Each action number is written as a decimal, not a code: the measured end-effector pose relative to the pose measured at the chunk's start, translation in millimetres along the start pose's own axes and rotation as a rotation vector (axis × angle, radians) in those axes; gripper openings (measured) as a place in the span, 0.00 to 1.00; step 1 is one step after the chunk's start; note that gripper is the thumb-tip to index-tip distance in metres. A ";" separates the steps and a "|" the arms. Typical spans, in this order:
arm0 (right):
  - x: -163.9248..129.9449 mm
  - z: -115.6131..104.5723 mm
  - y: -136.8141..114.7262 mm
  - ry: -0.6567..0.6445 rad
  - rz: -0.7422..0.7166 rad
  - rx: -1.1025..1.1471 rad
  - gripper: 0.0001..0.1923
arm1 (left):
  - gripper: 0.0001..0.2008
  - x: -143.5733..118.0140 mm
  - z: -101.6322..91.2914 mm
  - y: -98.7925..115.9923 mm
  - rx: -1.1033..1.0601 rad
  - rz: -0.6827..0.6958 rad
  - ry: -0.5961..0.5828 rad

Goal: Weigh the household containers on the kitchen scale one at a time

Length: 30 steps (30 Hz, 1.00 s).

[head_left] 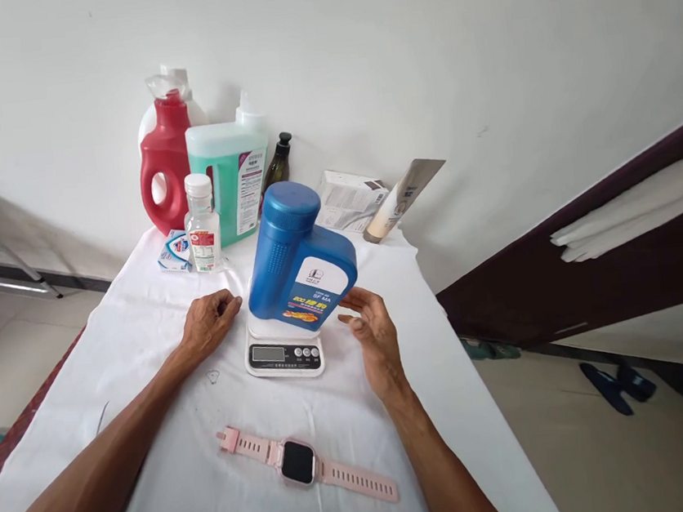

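A blue motor oil bottle stands on the white digital kitchen scale, its label facing me. The scale's small display looks blank. My left hand rests on the cloth just left of the scale, fingers curled in and holding nothing that shows. At the bottle's lower right side is my right hand, thumb and fingers apart; its fingertips are close to the bottle, and whether they touch it I cannot tell. Nearer to me lies a pink smartwatch, with its strap spread out and a dark screen.
Behind, a red jug, a green liquid bottle, a small clear bottle and a soap box stand on the white-clothed table. A white box and a leaning tube are back right, by the wall.
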State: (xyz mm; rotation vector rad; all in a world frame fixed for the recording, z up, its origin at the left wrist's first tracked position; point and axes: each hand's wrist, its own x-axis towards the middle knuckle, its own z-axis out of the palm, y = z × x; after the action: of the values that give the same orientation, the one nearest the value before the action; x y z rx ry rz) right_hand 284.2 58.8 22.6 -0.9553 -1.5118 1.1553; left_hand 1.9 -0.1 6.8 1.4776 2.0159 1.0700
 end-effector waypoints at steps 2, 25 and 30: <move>6.6 12.7 -21.2 -0.038 -0.037 0.018 0.41 | 0.20 -0.2 -0.4 0.4 0.001 -0.007 0.006; 88.1 9.8 -23.1 0.412 -0.038 0.282 0.29 | 0.21 2.3 -0.1 2.5 -0.020 -0.035 0.006; 138.2 -36.3 6.0 0.619 -0.084 0.106 0.31 | 0.21 2.8 2.4 0.6 -0.022 -0.044 0.012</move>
State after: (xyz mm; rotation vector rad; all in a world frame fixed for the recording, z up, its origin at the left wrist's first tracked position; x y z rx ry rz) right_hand 289.1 198.8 51.4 -1.0430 -0.9710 0.7686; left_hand 3.0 3.4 6.1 1.4124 2.0286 1.0831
